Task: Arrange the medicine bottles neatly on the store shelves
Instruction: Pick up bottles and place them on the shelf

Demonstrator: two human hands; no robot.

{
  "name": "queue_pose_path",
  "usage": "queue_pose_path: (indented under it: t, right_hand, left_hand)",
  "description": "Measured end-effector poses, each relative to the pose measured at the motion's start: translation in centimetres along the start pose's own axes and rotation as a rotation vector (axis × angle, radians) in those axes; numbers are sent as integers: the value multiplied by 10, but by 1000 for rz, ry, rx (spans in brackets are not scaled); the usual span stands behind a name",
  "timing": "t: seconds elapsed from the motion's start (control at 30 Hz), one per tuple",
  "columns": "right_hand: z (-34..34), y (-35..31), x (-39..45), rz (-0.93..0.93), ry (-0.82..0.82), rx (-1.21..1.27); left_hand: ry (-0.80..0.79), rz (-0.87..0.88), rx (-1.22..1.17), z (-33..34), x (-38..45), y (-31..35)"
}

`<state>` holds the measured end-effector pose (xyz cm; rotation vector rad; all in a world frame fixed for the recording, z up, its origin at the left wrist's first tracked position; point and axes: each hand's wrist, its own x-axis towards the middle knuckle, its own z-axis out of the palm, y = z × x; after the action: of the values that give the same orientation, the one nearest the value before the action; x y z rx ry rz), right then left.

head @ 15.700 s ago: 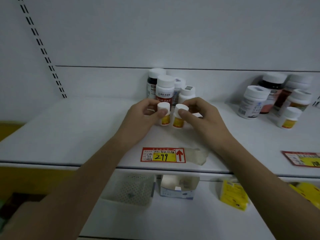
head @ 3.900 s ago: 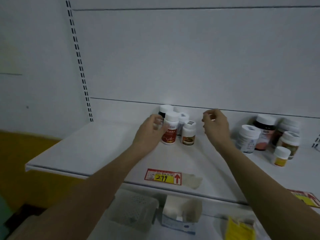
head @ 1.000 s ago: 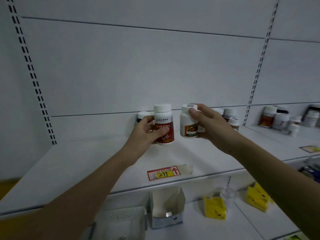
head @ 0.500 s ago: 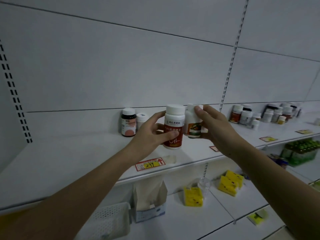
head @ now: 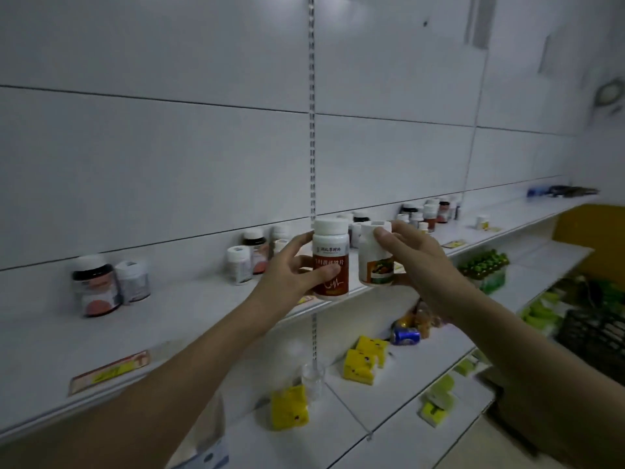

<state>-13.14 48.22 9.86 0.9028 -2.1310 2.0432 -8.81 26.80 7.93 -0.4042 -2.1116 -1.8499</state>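
My left hand (head: 287, 277) grips a white-capped bottle with a red label (head: 330, 262), held upright in the air in front of the white shelf (head: 189, 309). Beside it, my right hand (head: 419, 262) holds a white bottle with an orange and green label (head: 373, 262), fingers over its cap and side. Both bottles are off the shelf. At the left on the shelf stand a dark bottle (head: 96, 287) and a small white bottle (head: 132, 282). A second cluster of bottles (head: 250, 255) stands behind my left hand. A third cluster (head: 427, 211) sits farther right.
A red and yellow price tag (head: 110, 370) lies at the shelf's front edge. A slotted upright (head: 311, 130) divides the wall panels. The lower shelf carries yellow packs (head: 360, 362), a clear cup (head: 313, 377) and a blue can (head: 406, 335). Green goods and a black crate (head: 595, 336) are at right.
My view has swung to the right along the shelf with both bottles carried in my hands. The dark bottle and price tag now lie far to the left.
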Motion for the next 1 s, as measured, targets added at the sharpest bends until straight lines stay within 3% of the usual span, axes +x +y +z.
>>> queue_pose_path:
  t: [0.2,0.4,0.6,1.0]
  right_hand:
    - [-146,-7,-38,24,160,-103]
    - [-249,3,-59,57,288,-148]
    - [-318,41,-57,108,412,-146]
    - [-468,107,42,153,436,-319]
  left_hand:
    - [-156,63,-60,144,64,6]
    - [-313,66,-132,248,112,-1]
    - [-413,30,-170,327,163,-39]
    - [-445,52,-286,449,336,-122]
